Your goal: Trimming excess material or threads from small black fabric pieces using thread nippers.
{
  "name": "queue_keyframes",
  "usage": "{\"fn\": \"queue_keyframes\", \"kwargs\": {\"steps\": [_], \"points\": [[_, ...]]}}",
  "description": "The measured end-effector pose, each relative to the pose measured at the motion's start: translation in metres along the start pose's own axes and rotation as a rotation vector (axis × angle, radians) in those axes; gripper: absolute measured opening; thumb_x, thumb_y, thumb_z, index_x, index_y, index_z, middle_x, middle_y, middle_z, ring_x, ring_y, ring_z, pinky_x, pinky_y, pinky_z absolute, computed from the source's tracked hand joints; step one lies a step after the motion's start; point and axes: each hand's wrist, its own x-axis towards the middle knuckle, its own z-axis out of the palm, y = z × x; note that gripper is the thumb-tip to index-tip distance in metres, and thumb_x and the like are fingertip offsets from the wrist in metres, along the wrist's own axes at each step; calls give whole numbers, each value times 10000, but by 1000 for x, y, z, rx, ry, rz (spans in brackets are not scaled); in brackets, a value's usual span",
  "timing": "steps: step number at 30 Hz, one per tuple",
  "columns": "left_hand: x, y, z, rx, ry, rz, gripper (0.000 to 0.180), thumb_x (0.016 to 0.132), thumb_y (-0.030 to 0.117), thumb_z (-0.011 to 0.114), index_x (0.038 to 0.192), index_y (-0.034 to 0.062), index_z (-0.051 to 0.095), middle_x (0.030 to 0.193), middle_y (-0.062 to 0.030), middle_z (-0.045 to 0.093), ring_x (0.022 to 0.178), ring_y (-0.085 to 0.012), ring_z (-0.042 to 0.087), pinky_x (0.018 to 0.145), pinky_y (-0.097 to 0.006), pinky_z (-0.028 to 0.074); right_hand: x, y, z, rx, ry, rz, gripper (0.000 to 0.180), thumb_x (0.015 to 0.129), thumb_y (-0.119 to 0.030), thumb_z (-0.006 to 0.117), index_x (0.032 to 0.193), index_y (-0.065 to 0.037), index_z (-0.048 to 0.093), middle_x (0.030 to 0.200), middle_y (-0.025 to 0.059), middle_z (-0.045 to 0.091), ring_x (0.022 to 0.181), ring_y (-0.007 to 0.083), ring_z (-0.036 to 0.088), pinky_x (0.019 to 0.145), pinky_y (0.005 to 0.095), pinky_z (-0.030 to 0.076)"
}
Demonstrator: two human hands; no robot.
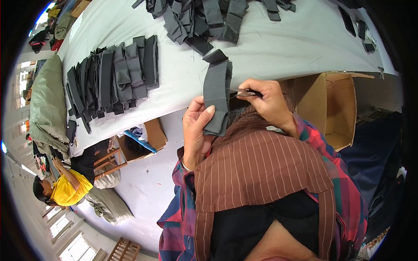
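My left hand (pixel 194 130) grips a dark grey fabric strip (pixel 215 89) near its lower end, thumb on the front face. The strip stands up at the table's near edge, its top end folded over, and a second layer shows along its right side. In my right hand (pixel 273 104) is a small dark pair of thread snips (pixel 248 92), with the tip close to the strip's right edge. The fingers hide much of the snips. To the left, a row of similar grey strips (pixel 124 69) lies overlapping on the white-covered table (pixel 174 71).
A loose heap of grey strips (pixel 209 19) lies across the table's far side. An open cardboard box (pixel 339 104) stands below the edge at right, another box (pixel 154 137) at left. A person in a yellow shirt (pixel 72 189) is at far left, by a large green sack (pixel 47 95).
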Motion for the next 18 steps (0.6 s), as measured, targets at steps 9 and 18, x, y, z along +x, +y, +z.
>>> {"fn": "queue_keyframes", "kwargs": {"steps": [9,18], "points": [[-4,3,-4,60,-3,48,279,884,8,558,1156,-23,505,1050,-108,604,903,-130,598,790,-269,513,-2,3,-11,15,218,197,60,862,-59,639,900,-14,625,717,-22,572,685,39,470,635,207,412],[-3,5,1,97,-36,34,283,885,13,576,1158,-21,511,1089,-100,599,944,-134,591,843,-262,490,11,-11,-3,220,-48,50,108,830,-66,675,839,8,597,678,18,551,655,57,466,612,224,414]]}}
